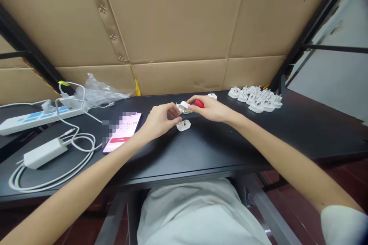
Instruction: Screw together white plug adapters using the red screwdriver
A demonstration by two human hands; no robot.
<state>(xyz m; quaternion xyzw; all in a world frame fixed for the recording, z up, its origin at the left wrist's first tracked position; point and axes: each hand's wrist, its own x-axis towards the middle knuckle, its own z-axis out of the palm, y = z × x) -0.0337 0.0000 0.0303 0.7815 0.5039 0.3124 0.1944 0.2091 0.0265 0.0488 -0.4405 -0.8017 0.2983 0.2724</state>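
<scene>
My left hand [162, 121] reaches over the black table, its fingers curled and its thumb stretched apart from them. Just under the thumb tip lies a white plug [184, 125], prongs up. My right hand [212, 109] pinches a white plug piece [183, 105] between thumb and forefinger. A red ribbed thing [199, 103], perhaps a tool handle, shows in the crook of that hand; its rest is hidden. More white plug parts sit partly covered by the left fingers. Behind the right hand stands another white plug [212, 95].
Several white plugs [255, 99] are grouped at the back right. To the left lie a phone [123, 132] running a timer, a white power adapter [44, 153] with coiled cable, a power strip [43, 117] and a clear plastic bag [99, 91]. Cardboard [178, 18] walls the back.
</scene>
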